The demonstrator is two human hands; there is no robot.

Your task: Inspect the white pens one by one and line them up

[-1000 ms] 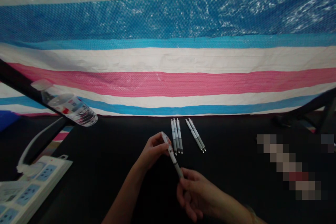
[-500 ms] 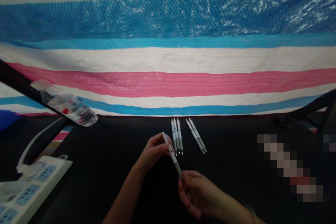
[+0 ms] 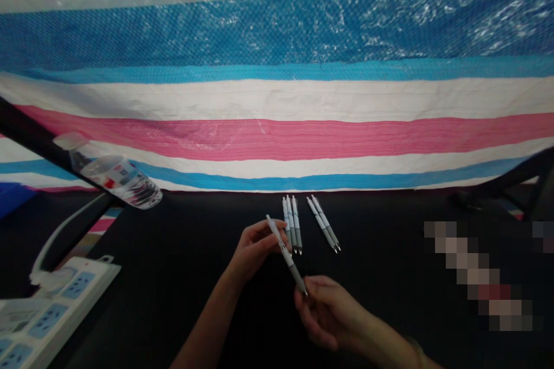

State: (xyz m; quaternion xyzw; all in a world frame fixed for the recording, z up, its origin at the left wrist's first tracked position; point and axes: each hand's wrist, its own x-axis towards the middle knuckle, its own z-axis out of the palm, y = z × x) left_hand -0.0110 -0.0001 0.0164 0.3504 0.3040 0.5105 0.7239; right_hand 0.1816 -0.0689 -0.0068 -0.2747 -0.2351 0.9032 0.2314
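Clock centred on held pen [image 3: 287, 256], 12 = straight away from the wearer. Right hand [image 3: 322, 307], 5 o'clock, nearest: fingers curled at the pen's tip end; can't tell if they grip or only touch. Held pen looks to be above the tabletop [image 3: 389, 242], slanted, clicker toward 11, tip toward 5. Left hand [image 3: 254, 249], 9–10 o'clock: thumb and fingers nearly closed, pinching the white upper barrel.

Risks, near to far. If right fingers push sideways at the tip, pen could swivel or slip, as the left pinch is high up the barrel. Tip right by right fingers, might mark them if the point is out; too small to tell. Left fingers overlap the trio of pens [image 3: 292, 226], 12 o'clock, in view; contact unclear, but a knuckle nudge could skew or roll that row. Pair of pens [image 3: 324, 223], 1–2 o'clock, apart from both hands; only a wide sweep should knock it.

Counts, near to far: 2 hands; 1 power strip [image 3: 71, 314], 8–9 o'clock; 1 held pen; 3 in trio, leftmost partly covered by left fingers; 2 in pair; 6 pens total. 1 bottle [image 3: 123, 181], 10 o'clock; 1 striped sheet [image 3: 277, 138], 12 o'clock, farthest. Pixelated patch [image 3: 480, 277], 3 o'clock: unreadable, skipped.
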